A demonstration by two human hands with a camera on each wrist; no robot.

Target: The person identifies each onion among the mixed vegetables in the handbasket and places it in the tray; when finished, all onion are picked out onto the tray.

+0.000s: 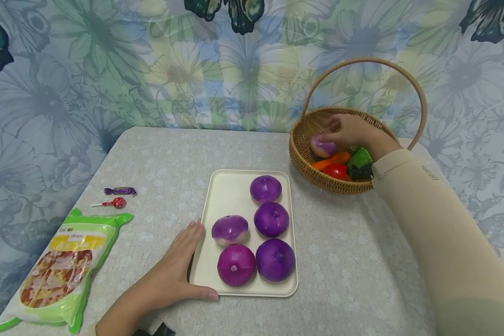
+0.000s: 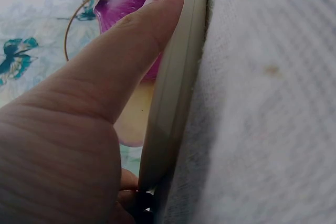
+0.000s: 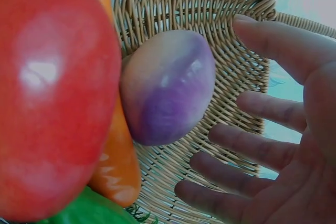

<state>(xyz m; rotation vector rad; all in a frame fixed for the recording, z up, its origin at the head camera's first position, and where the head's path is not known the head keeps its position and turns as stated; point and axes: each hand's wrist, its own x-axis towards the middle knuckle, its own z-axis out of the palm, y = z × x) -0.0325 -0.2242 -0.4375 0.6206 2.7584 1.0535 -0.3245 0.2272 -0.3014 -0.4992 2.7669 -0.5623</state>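
Observation:
A cream tray [image 1: 231, 186] on the table carries several purple onions [image 1: 271, 219]. My left hand [image 1: 180, 261] lies flat at the tray's left edge with straight fingers. Its thumb [image 2: 131, 40] presses along the tray rim [image 2: 173, 93], and a purple onion [image 2: 126, 3] sits just behind it. My right hand [image 1: 353, 130] reaches into the wicker basket [image 1: 319, 179]. There it hovers over a pale purple onion [image 1: 322, 148]. In the right wrist view the fingers [image 3: 247, 145] are spread beside that onion [image 3: 168, 87] and do not touch it.
The basket also holds a red tomato [image 3: 52, 93], an orange carrot [image 1: 331, 161] and a green pepper [image 1: 360, 158], under a tall handle [image 1: 420, 93]. A snack bag [image 1: 63, 270], a lollipop [image 1: 115, 203] and a wrapped candy [image 1: 120, 191] lie at the table's left.

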